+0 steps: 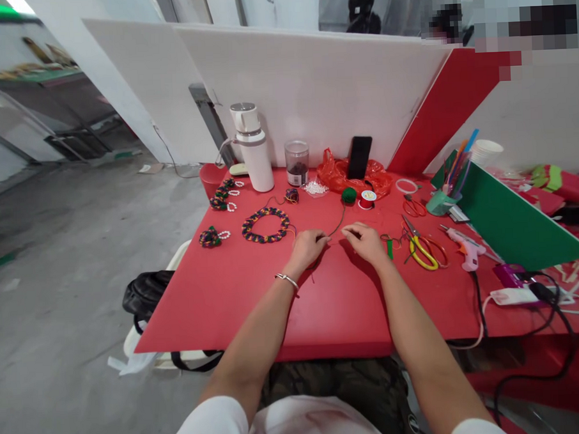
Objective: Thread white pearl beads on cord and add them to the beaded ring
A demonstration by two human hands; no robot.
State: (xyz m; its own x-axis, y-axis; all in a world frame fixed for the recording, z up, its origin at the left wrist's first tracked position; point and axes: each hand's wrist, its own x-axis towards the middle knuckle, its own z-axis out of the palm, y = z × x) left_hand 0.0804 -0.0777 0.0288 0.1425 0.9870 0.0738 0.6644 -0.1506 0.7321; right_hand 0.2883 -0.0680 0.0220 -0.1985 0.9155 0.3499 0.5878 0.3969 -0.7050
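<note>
Green strand point(341, 222) runs from the green yarn ball point(349, 196) down to your L hand point(310, 247), pos. just above the red table point(336, 304), mid-front. L thumb + fingertips pressed together, pinching the strand's near end. R hand point(366, 241) sits just beside w/ fingers bent, tips drawn in twd the L; can't tell if they meet or pinch anything, too small.

Main risk: slip. Your L grip is right at the strand's tip, so a small tug prob. frees it. Pull too hard & the ball could roll, b/c nothing visible pins it; it's right by the thread spool point(366, 205), so the two could tangle or the spool tip over. Red thread on red = poor contrast, easy to miss or catch by mistake.

L side: braided ring point(266, 238) is near your L hand, loose tail facing it; a L swing could snag that & drag the ring.

R side: green scrap point(389, 248) + stray yarn lie by your R wrist, might get swept along. Further out, yellow-handled scissors point(416, 242), blades pointing away from you; a careless R reach risks a nick. Glue gun point(469, 252) beyond: if hot (can't tell), burn risk; its cord could catch your forearm.

Back: phone point(360, 157) leans by the red bag point(334, 173), could slide if bag's bumped.
</note>
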